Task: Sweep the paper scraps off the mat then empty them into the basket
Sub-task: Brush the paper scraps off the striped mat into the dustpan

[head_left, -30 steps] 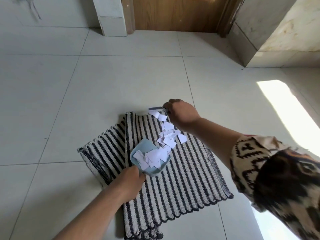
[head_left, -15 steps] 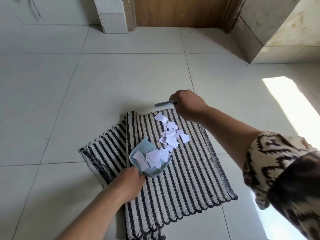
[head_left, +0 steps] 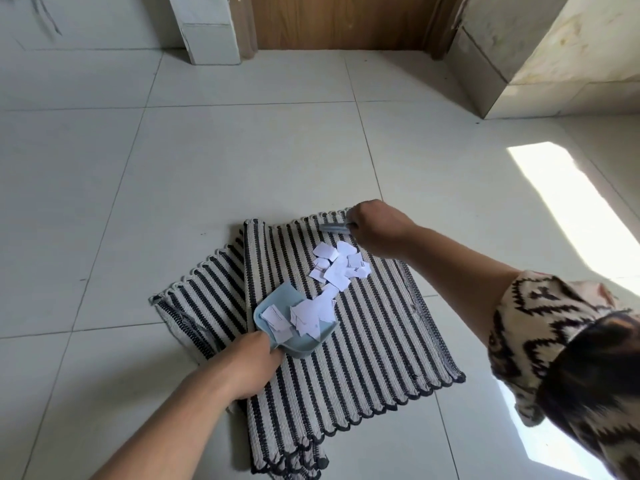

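The left grip (head_left: 252,362) is clenched round the near end of a small light-blue plastic dustpan (head_left: 273,301); the handle itself is hidden under the curled fingers. The pan rests on a black-and-cream striped woven mat (head_left: 381,327), with its open mouth facing away from the person.

The right grip (head_left: 377,226) is closed in a fist over a slim blue-grey brush (head_left: 334,227), of which only a short blurred end shows. That end sticks out to the left, just above the mat's far edge. The bristles cannot be made out.

The white paper scraps lie in 2 groups. One heap (head_left: 304,317) sits inside the dustpan and spills over its lip. A loose cluster (head_left: 337,268) lies on the mat between the pan's mouth and the right grip. A few scraps carry dark printed marks, but they are too small to read.

A second striped mat (head_left: 204,299) lies partly under the first and juts out to the left. Both lie on a pale tiled floor (head_left: 207,168). A patterned cream-and-black sleeve (head_left: 540,341) covers the right upper arm. A brown wooden door (head_left: 346,19) stands at the far end, and a bright patch of sunlight (head_left: 571,209) falls on the tiles to the right.
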